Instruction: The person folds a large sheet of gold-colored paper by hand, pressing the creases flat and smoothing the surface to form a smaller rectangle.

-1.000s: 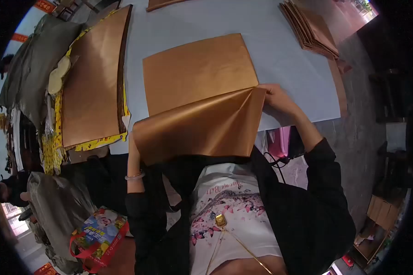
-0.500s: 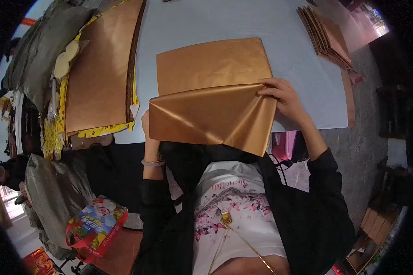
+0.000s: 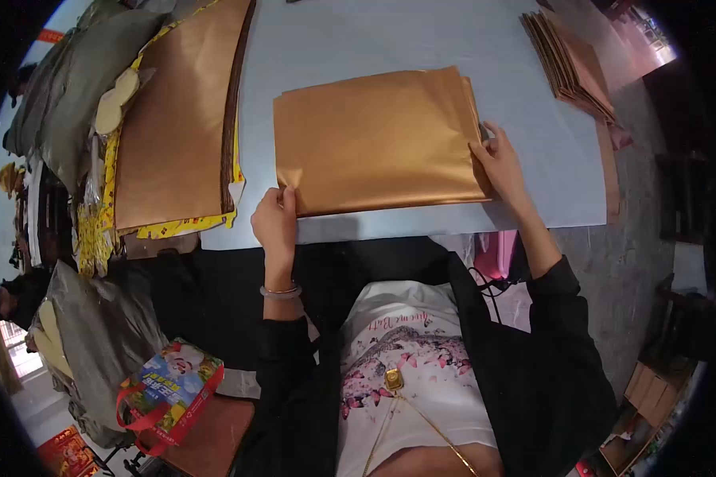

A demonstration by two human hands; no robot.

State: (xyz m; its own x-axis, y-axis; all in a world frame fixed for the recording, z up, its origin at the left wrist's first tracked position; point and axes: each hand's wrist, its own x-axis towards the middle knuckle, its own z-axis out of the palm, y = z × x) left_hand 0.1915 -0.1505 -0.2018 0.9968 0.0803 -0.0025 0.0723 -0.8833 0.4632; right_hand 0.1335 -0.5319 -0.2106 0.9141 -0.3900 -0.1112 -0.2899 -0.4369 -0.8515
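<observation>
A shiny gold-brown sheet (image 3: 382, 143), perhaps paper or thin fabric, lies folded over on itself on the pale blue table cover (image 3: 358, 32). Its layers show slightly offset along the right edge. My left hand (image 3: 276, 222) pinches the near left corner, where the sheet creases under the thumb. At the right edge, my right hand (image 3: 503, 167) holds the layers with the thumb on top; its other fingers are partly hidden behind the edge.
To the left lies a tall stack of similar brown sheets (image 3: 175, 119) on yellow printed material (image 3: 187, 228). A pile of folded brown pieces (image 3: 573, 67) sits at the far right corner. A colourful bag (image 3: 171, 389) rests on a stool (image 3: 215, 433) at lower left.
The near flap, raised and creased before, now lies flat over the far half. My left hand has come into view at the near left corner; my right hand has shifted slightly right and down.
</observation>
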